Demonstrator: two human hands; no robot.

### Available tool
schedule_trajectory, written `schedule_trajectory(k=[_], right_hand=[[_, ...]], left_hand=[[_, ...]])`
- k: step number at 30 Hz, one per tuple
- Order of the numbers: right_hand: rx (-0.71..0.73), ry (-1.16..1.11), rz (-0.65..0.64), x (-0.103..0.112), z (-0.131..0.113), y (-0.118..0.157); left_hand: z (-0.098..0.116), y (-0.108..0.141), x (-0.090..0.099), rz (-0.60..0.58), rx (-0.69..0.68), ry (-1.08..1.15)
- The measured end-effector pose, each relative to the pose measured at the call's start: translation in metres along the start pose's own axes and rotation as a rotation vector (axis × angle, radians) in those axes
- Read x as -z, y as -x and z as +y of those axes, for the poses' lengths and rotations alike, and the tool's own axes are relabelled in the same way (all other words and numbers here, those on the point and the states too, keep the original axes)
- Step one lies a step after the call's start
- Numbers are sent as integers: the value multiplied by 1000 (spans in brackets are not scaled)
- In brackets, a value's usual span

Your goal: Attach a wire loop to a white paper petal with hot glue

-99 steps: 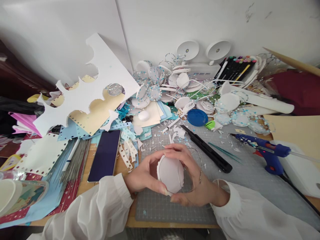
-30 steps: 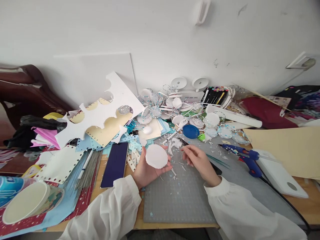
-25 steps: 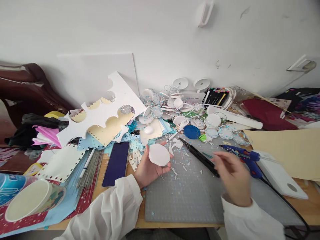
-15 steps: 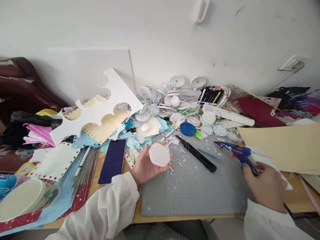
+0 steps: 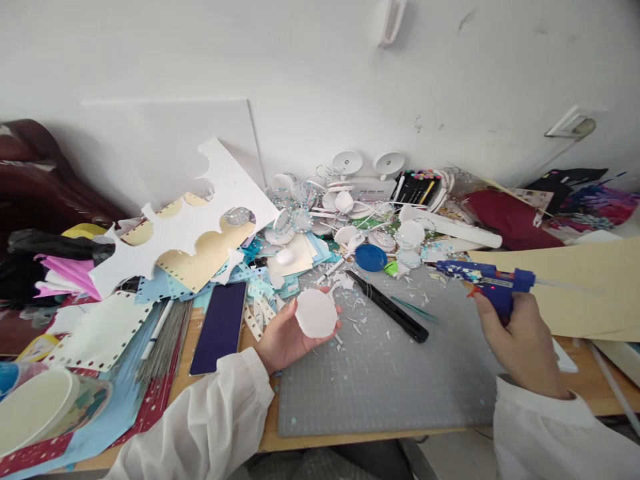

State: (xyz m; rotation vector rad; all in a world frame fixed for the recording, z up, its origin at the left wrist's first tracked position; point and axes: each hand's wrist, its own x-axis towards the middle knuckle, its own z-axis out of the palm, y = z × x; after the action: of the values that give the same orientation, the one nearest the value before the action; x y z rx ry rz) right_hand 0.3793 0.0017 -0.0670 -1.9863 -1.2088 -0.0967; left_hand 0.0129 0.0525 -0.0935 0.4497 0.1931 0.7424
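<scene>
One glue gun [image 5: 493, 275], handle [image 5: 503, 305] apparently half-hidden, right hand [image 5: 526, 345] gripping

The right hand [image 5: 530, 343], earlier on the white disc [image 5: 317, 313], has swung out to four o'clock and lifted the blue glue gun [image 5: 493, 275] (previously lying down), leaving the disc to the left hand [image 5: 284, 339] alone.

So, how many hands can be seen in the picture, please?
2. The left hand holds a white disc, left of the black cutter. The right hand grips a blue glue gun, right of the cutter. No other hand shows.
</scene>
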Motion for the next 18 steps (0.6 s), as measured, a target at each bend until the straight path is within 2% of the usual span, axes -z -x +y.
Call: schedule_trajectory(k=[3,5,10,14,18], right_hand=[[-104,-22,33,-3,-42,4],[-99,-93,37,-14,-65,8],[158,-300,30,-48,-104,16],[318,-392,78,-73,-112,29],[381,-426,77,-91,-96,45]], left_hand=[[-1,1,1,-24,4,-16],[-1,1,2,-41,-4,-25],[-2,2,3,-68,-10,-41],[-3,2,0,-79,-12,-59],[-4,1,0,-75,4,-55]])
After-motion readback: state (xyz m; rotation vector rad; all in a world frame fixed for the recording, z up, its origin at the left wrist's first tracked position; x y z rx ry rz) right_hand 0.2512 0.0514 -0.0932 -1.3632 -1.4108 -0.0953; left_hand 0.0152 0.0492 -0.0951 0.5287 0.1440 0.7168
